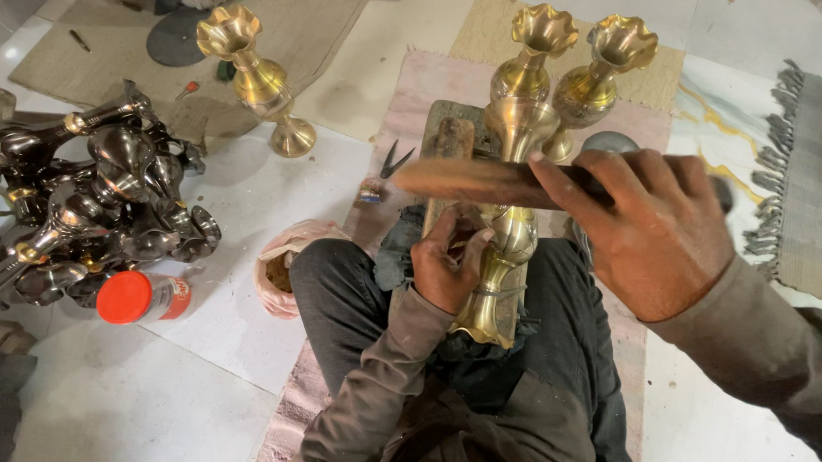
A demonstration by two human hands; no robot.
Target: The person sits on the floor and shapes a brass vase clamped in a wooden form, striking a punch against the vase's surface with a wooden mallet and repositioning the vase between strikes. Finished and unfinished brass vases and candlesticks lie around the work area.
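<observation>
Got the brass vase (506, 255) lying across my lap on the wooden block (453, 139) so it stays steady. Left hand (447, 261) pinches a small tool against its belly; right hand (659, 230) grips the wooden mallet (475, 180) above.

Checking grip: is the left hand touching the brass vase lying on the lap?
Touching: the head view shows the left hand with fingers wrapped against the brass vase.

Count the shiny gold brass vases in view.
4: one standing alone upper left, two standing together at top centre, one lying on the lap under the left hand. The dark pile may hide more.
</observation>
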